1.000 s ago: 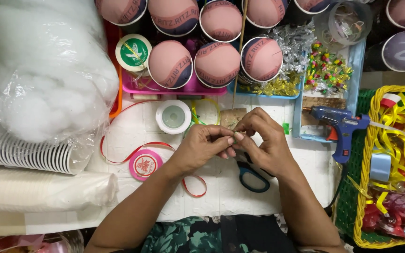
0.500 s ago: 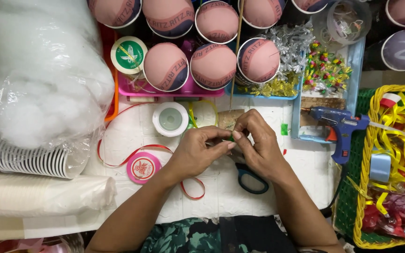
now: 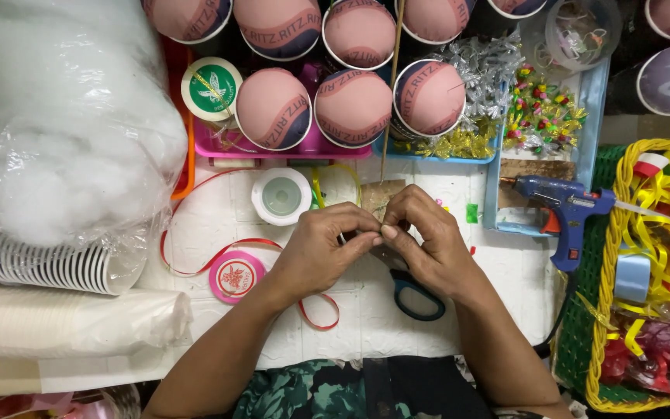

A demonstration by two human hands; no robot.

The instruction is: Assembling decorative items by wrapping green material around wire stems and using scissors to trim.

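Observation:
My left hand (image 3: 326, 250) and my right hand (image 3: 426, 242) meet fingertip to fingertip over the white tabletop (image 3: 219, 221). Both pinch one tiny piece between them; it is almost wholly hidden by the fingers. Under my right hand lie blue-handled scissors (image 3: 416, 297). A red ribbon (image 3: 195, 264) curls from a pink spool (image 3: 236, 275) left of my left hand. A white tape roll (image 3: 281, 196) sits just beyond the left hand's knuckles.
Pink-topped cups (image 3: 274, 109) fill a pink tray at the back. A blue glue gun (image 3: 564, 209) rests at the right beside a yellow basket (image 3: 613, 233) of ribbons. A bag of white stuffing (image 3: 56, 116) and stacked paper cups (image 3: 40, 264) crowd the left. Small bows (image 3: 540, 116) lie in a blue tray.
The hands stay pressed together in nearly the same spot. The fingertips have shifted slightly around the tiny piece; a green bit seen between them half a second ago is hidden now.

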